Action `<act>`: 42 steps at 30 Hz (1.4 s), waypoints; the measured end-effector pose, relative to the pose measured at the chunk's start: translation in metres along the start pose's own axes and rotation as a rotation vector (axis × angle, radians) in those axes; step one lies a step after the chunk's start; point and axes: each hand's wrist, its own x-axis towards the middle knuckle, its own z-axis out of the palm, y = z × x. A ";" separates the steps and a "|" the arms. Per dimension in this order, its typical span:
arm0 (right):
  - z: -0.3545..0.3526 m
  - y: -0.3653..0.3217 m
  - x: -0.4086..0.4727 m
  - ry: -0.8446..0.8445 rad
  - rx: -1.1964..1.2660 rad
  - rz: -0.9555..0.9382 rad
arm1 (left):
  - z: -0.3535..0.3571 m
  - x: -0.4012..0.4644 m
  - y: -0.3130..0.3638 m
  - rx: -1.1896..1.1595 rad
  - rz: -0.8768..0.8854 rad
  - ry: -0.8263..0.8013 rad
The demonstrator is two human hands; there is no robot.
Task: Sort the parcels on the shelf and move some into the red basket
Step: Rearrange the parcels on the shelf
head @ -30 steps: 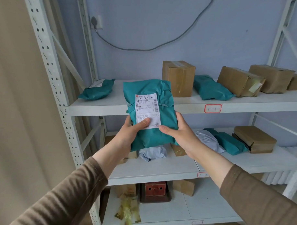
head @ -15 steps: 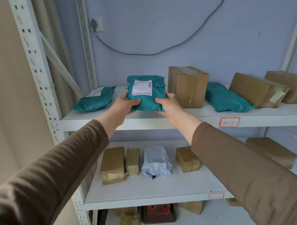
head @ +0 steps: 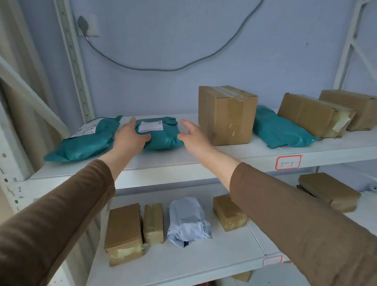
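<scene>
left grip (head: 129, 137) touching teal parcel (head: 161, 136) — right grip (head: 192, 135) beside

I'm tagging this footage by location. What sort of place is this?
Probably a parcel storeroom or pickup point: white metal shelving holds teal plastic mailer bags and taped brown cardboard boxes, and red-bordered number labels mark the shelf edges.

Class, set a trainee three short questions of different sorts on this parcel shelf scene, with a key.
1. True or false: the left hand touches the middle teal plastic parcel.
2. What stands right of that parcel: A tall brown cardboard box, B red basket?
3. Fill in: the white plastic parcel lies on the ___ shelf.

Key: 1 true; 2 A; 3 lower. The right hand is open, off the parcel.
</scene>
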 end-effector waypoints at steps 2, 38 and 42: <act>-0.014 0.003 0.001 0.122 -0.151 -0.224 | 0.001 0.005 0.016 0.024 0.164 0.024; -0.230 0.088 -0.017 0.086 0.926 0.123 | 0.149 -0.099 0.196 -0.732 0.232 -0.094; -0.223 0.097 -0.057 0.136 1.231 0.164 | 0.133 -0.140 0.192 -0.607 0.464 -0.027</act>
